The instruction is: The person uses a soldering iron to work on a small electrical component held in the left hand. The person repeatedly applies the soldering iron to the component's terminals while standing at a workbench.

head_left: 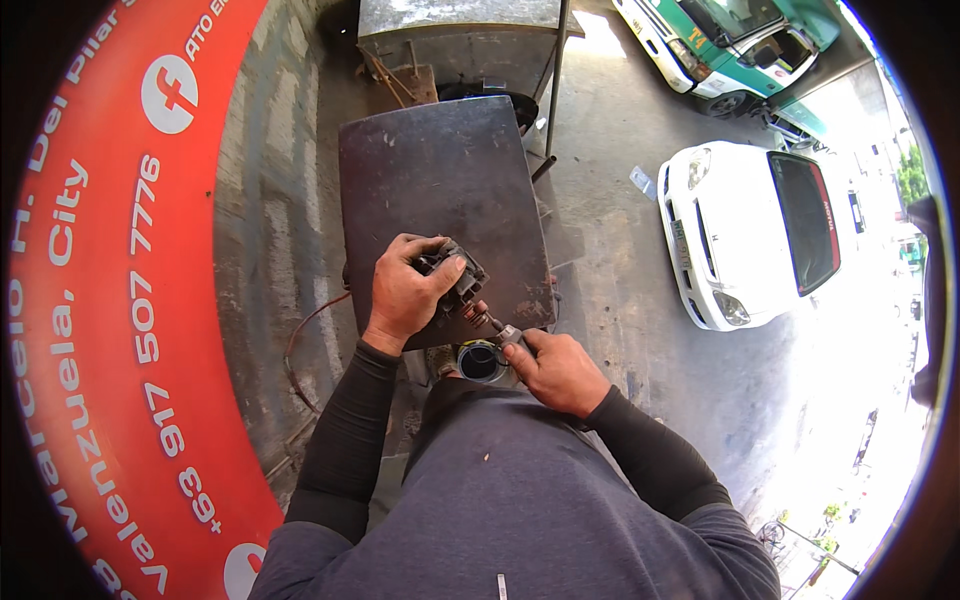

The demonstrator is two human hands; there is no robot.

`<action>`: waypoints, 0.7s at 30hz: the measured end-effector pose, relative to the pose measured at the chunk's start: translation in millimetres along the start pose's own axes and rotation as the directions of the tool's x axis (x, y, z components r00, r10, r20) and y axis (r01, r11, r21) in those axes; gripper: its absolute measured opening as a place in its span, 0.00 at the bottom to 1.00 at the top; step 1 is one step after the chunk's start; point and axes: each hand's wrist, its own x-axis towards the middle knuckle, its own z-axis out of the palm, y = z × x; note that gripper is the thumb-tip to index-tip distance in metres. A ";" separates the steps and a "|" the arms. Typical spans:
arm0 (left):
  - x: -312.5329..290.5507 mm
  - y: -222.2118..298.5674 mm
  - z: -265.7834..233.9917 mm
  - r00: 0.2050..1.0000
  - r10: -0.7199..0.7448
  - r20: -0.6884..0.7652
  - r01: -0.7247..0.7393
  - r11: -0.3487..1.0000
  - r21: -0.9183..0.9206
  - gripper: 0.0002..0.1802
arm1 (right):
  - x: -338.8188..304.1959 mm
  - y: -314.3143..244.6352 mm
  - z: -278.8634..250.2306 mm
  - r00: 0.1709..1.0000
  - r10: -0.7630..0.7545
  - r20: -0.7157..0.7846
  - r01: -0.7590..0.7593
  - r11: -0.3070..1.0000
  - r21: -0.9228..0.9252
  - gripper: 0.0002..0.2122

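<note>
My left hand [405, 288] is closed around a dark, greasy metal part [464, 272], held over the near part of the metal tabletop. The thumb lies across its top. At the part's lower end a coppery, coil-like piece [476, 313] shows. My right hand [562, 370] grips a hand tool with a grey handle [513, 337]. Its thin shaft points up and left and meets the coppery piece. I cannot tell the exact kind of either the part or the tool.
The dark metal table [430, 170] stands before me. Below its near edge sits a round can [481, 362]. A thin cable [292, 350] hangs at the left, near a red banner [120, 300]. A white car [735, 235] and a green-and-white truck [735, 50] stand to the right.
</note>
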 end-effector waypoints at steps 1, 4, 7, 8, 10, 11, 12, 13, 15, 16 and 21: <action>0.4 1.6 -0.2 1.000 -0.001 -0.001 0.001 1.000 -0.003 0.26 | -1.8 -1.1 0.7 1.000 -0.008 -0.001 0.008 1.000 0.008 0.27; 0.6 0.5 -0.7 1.000 0.001 -0.003 -0.001 1.000 -0.008 0.26 | -3.6 -4.7 0.4 1.000 0.003 -0.001 -0.003 1.000 0.010 0.27; 1.1 2.5 -0.4 1.000 -0.008 0.002 0.008 1.000 -0.001 0.26 | -2.6 -3.1 1.0 1.000 0.016 0.000 -0.016 1.000 -0.007 0.26; 0.7 4.0 -0.5 1.000 -0.015 0.006 0.015 1.000 0.005 0.25 | -2.7 -1.9 2.3 1.000 0.017 0.002 -0.017 1.000 -0.011 0.26; 1.7 6.5 -0.4 1.000 -0.020 0.005 0.020 1.000 -0.001 0.25 | -3.4 -5.9 6.3 1.000 -0.004 0.001 0.004 1.000 -0.002 0.26; 2.5 7.4 0.0 1.000 -0.020 0.002 0.020 1.000 -0.005 0.24 | -3.4 -7.4 6.9 1.000 -0.016 0.000 0.016 1.000 0.001 0.26; 2.3 7.4 0.5 1.000 -0.023 -0.002 0.023 1.000 -0.007 0.24 | -2.6 -6.2 6.8 1.000 -0.005 -0.014 0.005 1.000 -0.001 0.26; 1.7 7.1 0.9 1.000 -0.025 -0.006 0.025 1.000 -0.008 0.24 | -1.1 -3.8 7.1 1.000 0.006 -0.028 -0.006 1.000 -0.003 0.26; 2.5 6.4 0.5 1.000 -0.027 -0.003 0.027 1.000 -0.003 0.24 | -0.6 -2.3 7.4 0.999 0.004 -0.037 -0.004 1.000 -0.006 0.26; 3.8 6.3 0.5 1.000 -0.026 0.002 0.026 1.000 0.002 0.24 | -1.3 -1.7 7.1 0.999 -0.009 -0.033 0.009 1.000 -0.008 0.26; 4.9 3.6 1.3 1.000 -0.031 0.005 0.031 1.000 0.001 0.24 | -2.1 -5.3 7.2 0.999 0.008 -0.032 -0.008 1.000 0.007 0.26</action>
